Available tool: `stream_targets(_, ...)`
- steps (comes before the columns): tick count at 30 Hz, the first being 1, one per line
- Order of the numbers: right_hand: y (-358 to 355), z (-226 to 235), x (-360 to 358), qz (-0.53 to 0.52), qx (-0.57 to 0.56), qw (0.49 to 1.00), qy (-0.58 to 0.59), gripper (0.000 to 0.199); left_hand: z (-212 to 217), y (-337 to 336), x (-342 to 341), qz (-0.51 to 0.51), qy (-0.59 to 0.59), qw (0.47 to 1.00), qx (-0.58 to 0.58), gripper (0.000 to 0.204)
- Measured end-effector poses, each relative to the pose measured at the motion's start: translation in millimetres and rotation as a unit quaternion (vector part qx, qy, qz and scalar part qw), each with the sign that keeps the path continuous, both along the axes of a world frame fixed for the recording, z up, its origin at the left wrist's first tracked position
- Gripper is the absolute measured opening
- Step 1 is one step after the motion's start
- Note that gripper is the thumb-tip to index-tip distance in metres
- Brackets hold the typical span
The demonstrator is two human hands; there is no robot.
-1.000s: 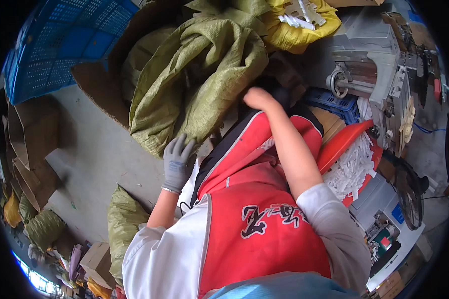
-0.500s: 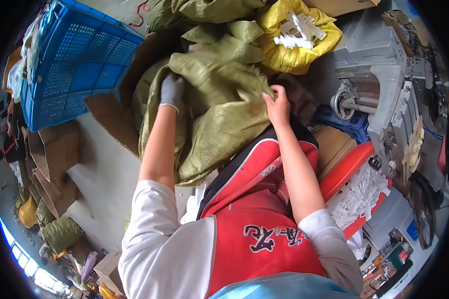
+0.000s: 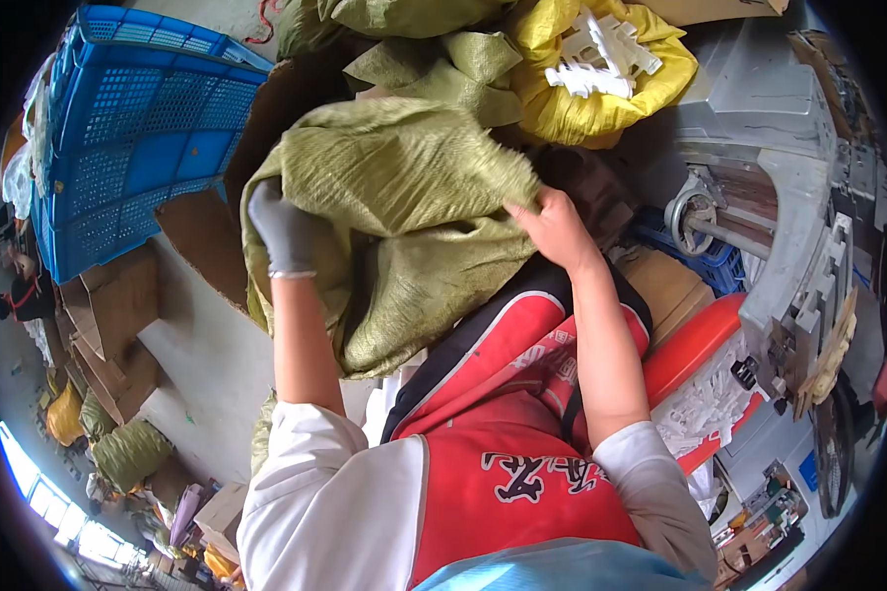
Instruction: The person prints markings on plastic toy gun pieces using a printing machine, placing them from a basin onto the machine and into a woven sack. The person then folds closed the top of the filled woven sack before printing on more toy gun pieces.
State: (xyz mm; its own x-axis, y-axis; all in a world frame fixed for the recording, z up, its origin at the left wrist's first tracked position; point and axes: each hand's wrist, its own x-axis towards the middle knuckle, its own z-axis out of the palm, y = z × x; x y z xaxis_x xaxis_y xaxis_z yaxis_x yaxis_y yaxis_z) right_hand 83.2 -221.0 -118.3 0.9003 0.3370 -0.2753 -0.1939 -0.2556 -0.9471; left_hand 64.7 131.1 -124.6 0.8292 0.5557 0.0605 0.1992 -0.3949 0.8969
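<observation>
An olive-green woven sack (image 3: 394, 163) hangs in loose folds in front of me, above my knees. My left hand (image 3: 284, 229), in a grey glove, is at the sack's left side, its fingers closed on the fabric and partly covered by a fold. Bare, my right hand (image 3: 556, 229) pinches the sack's right edge between thumb and fingers. A dark gap shows between the upper fold and the lower part of the sack. What the sack holds, if anything, is hidden.
A blue plastic crate (image 3: 148, 138) stands at the left beside a torn cardboard box (image 3: 202, 241). Far right of centre, a yellow sack (image 3: 562, 116) holds white plastic pieces. A grey machine with a handwheel (image 3: 692, 212) and a red-edged tray (image 3: 695, 345) of white parts are at my right.
My left hand has moved left and a little nearer, spreading the sack wider. My right hand stays on its edge, slightly nearer to me. The view has shifted a little.
</observation>
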Motion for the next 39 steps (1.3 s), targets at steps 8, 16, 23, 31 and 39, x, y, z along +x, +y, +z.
stream_targets(8, 6, 60, -36, 0.108, -0.087, 0.954, -0.267, 0.045, 118, 2, -33, -0.357, 0.28, 0.853, 0.258, 0.017)
stream_targets(16, 37, 79, -68, 0.15, 0.053, 0.939, -0.306, 0.033, 45, -15, -25, -0.38, 0.136, 0.897, 0.183, 0.034)
stream_targets(23, 61, 93, -122, 0.296, 0.002, 0.912, -0.284, 0.055, 27, -42, -45, -0.094, 0.037, 0.994, -0.049, 0.035)
stream_targets(31, -2, 70, -91, 0.238, -0.026, 0.965, 0.104, 0.027, 70, 11, -25, -0.061, -0.011, 0.977, 0.205, 0.034)
stream_targets(39, 32, 76, -84, 0.262, 0.081, 0.962, -0.002, 0.041, -16, 73, -85, 0.032, 0.145, 0.987, -0.058, 0.035)
